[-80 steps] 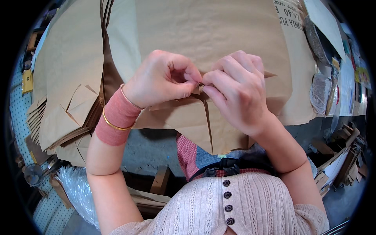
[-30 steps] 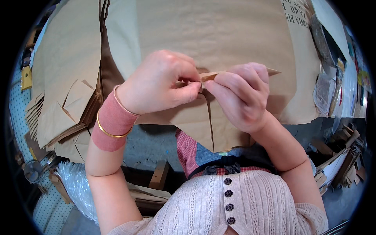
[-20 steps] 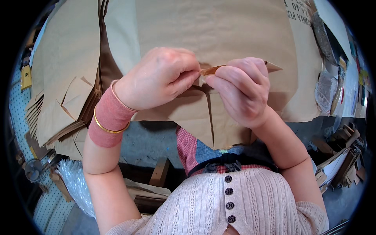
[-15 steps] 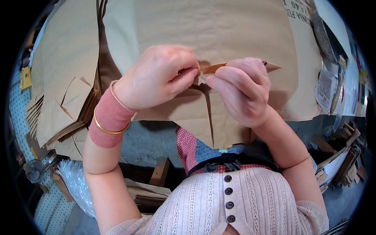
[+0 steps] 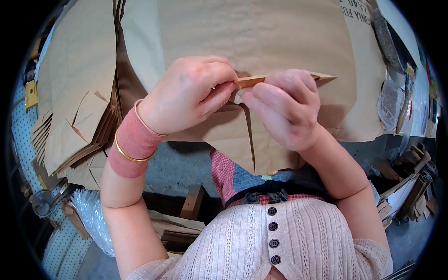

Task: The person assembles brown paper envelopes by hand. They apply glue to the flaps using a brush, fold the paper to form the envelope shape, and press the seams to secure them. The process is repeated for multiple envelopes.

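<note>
A large brown paper bag [image 5: 280, 42] lies flat in front of me, its near end folded and hanging over the edge. My left hand [image 5: 191, 91] is closed, thumb and forefinger pinching the raised edge of a paper flap [image 5: 251, 82] at this end. Close beside it, my right hand [image 5: 289, 107] has its fingers curled in a pinch at the same flap. Its fingertips partly cover the paper and are slightly blurred. Below both hands hangs the creased bag end, a dark slit running down its middle.
A stack of brown paper bags [image 5: 79, 93] with folded ends lies to the left. Clear plastic packets [image 5: 391, 100] sit at the right edge. Below are clear plastic wrap [image 5: 93, 217], a wooden block [image 5: 192, 201], and paper scraps [image 5: 420, 186] at lower right.
Both hands keep their pinch at the flap. My right fingertips have shifted slightly left along the edge, and the view has moved a little.
</note>
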Motion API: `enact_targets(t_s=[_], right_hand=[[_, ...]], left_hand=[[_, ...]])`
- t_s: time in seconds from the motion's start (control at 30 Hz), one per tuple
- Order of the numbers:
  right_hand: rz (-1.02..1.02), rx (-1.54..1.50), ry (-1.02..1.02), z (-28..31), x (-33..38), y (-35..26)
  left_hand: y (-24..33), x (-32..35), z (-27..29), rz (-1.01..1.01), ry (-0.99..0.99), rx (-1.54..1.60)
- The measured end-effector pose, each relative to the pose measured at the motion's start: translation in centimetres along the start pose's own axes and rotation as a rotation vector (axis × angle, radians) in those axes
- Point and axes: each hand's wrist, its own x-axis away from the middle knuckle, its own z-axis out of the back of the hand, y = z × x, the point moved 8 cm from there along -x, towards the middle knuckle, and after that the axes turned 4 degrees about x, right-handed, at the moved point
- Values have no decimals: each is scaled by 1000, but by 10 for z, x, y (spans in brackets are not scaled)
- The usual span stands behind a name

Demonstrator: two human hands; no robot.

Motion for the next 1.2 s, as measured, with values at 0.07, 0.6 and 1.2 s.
enact_targets(t_s=[0.07,0.6,1.2], right_hand=[[0,1,-3,1,0,-3],[-17,65,26,6,-1,-7],[-49,34,-25,0,5,-1]], left_hand=[[-2,1,2,4,35,-12],[4,-4,0,15,-21,-285],[1,-6,0,-2,-80,-130]])
